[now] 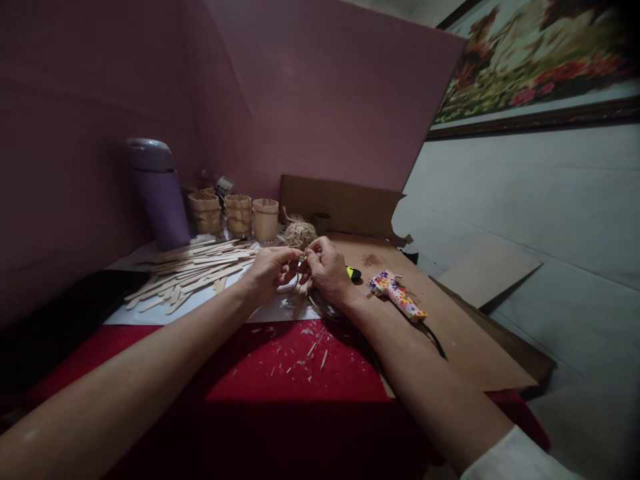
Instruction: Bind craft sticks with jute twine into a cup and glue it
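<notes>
My left hand point(270, 270) and my right hand point(325, 267) meet over the middle of the table, fingers pinched together on a small piece I cannot make out, perhaps a wooden stick or twine. A ball of jute twine point(300, 235) lies just behind them. To the left spreads a pile of wooden craft sticks point(193, 270) on a white sheet point(150, 312). A flower-patterned glue gun point(397, 295) lies to the right of my right hand on brown cardboard point(465, 333).
Three small stick-built cups point(239, 215) and a purple flask point(159, 193) stand at the back left. Wood shavings point(300, 353) litter the red cloth point(280, 380). A yellow-black tool point(354, 273) peeks out behind my right hand. Pink boards point(320, 93) wall the back.
</notes>
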Motion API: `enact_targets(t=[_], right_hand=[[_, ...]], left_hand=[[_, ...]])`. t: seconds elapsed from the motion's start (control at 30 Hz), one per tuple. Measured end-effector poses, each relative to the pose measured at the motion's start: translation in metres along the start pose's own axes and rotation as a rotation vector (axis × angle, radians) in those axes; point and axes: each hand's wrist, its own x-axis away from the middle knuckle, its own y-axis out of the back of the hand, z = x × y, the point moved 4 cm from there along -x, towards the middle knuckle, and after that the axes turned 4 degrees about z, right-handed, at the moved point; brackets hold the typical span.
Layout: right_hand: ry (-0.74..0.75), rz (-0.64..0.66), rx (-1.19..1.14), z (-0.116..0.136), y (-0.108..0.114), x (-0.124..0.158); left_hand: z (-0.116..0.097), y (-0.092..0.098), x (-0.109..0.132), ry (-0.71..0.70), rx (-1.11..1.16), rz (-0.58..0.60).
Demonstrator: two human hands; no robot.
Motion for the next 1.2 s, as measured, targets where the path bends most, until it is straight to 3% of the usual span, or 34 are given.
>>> enact_targets(t=[0.2, 0.33, 0.53, 0.73, 0.93, 1.07, 1.2], right_hand=[[-0.018, -0.004, -0.041, -0.007, 0.000, -0.003], [-0.078, 0.065, -0.169, -0.013, -0.005, -0.005], [-0.032, 0.084, -0.226, -0.013, -0.005, -0.004], [-0.045, 0.083, -0.261, -0.011, -0.001, -0.004], [-0.045, 0.036, -0.304, -0.007, 0.003, -0.005], [-0.054, 0.020, -0.197, -0.009, 0.005, -0.005], [0.084, -0.139, 0.200, -0.003, 0.013, -0.003]], left_hand=[[-0.001, 0.000, -0.001, -0.017, -0.117, -0.052], [-0.004, 0.000, 0.000, -0.045, -0.168, -0.084], [-0.008, -0.003, 0.004, -0.017, -0.227, -0.118], [-0.006, -0.004, 0.005, 0.035, -0.241, -0.075], [-0.009, -0.008, 0.004, -0.011, -0.202, 0.037], [-0.008, -0.008, 0.005, -0.013, -0.198, 0.050], [-0.007, -0.006, 0.004, -0.008, -0.199, -0.013]])
